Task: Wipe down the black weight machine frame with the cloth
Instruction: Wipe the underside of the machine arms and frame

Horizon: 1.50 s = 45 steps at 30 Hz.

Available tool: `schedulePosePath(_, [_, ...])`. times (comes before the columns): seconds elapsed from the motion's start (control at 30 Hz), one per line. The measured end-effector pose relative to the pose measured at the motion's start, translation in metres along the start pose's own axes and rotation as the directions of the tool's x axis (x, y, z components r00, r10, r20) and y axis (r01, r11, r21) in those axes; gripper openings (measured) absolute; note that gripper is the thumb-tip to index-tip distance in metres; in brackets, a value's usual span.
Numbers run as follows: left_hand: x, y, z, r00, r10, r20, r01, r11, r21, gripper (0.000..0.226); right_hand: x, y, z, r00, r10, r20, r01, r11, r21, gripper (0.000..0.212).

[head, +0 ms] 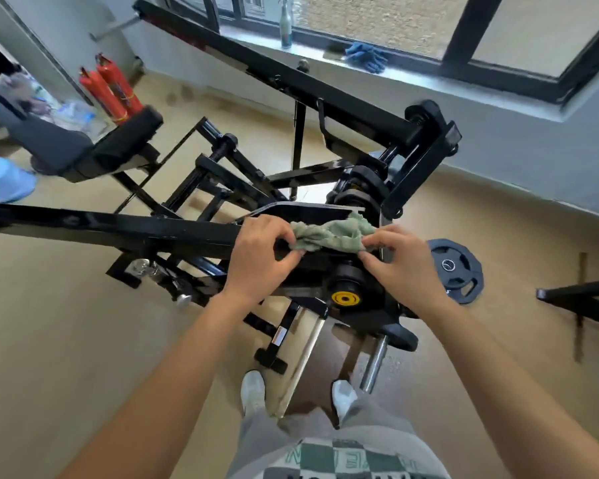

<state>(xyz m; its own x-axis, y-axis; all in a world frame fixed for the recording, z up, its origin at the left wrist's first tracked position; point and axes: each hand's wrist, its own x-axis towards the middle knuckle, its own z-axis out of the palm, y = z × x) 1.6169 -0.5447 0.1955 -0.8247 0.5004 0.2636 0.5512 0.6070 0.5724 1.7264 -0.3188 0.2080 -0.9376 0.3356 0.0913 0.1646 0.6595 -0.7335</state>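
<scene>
Checkered green-and-white clothing fills the bottom edge, with two bare forearms reaching forward from it and two white shoes on the tan floor below.

Further out, the green cloth lies bunched and stretched sideways on top of the black weight machine frame, at the spot where its long beam meets a flat plate close to the pivot. The left hand grips the cloth's left end, its fingers curled narrowly around the fabric. The right hand pinches the right end between thumb and curled fingers. Both hands rest against the frame's upper edge.

Just below the hands a black hub with a yellow cap sticks out from the frame, and two chrome pegs slant down toward the floor. A dark weight plate lies flat on the floor, just right of the right hand.

Beyond the machine, a spray bottle stands upright on the grey windowsill; whether it holds any liquid cannot be told. A crumpled blue rag or glove lies further right on the same sill. Two red fire extinguishers stand near the left wall. At the left edge a light blue bucket sits upside down on the floor, so its inside is hidden.
</scene>
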Motion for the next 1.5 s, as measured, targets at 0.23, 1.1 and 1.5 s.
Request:
schedulePosePath(0.23, [-0.010, -0.027, -0.024, 0.989, 0.125, 0.077, -0.124, 0.992, -0.018, 0.019, -0.012, -0.039, 0.011, 0.973, 0.187, -0.135, -0.213, 0.954, -0.211, 0.018])
schedulePosePath(1.1, [0.015, -0.073, -0.039, 0.904, 0.360, 0.231, -0.346, 0.933, -0.098, 0.017, 0.030, -0.084, 0.071, 0.988, 0.015, 0.155, 0.037, 0.944, -0.327, 0.031])
schedulePosePath(1.5, [0.059, -0.056, -0.036, 0.801, 0.475, 0.364, -0.373, 0.872, -0.318, 0.013, 0.042, -0.075, 0.040, 0.982, 0.055, 0.179, -0.001, 0.957, -0.292, 0.011])
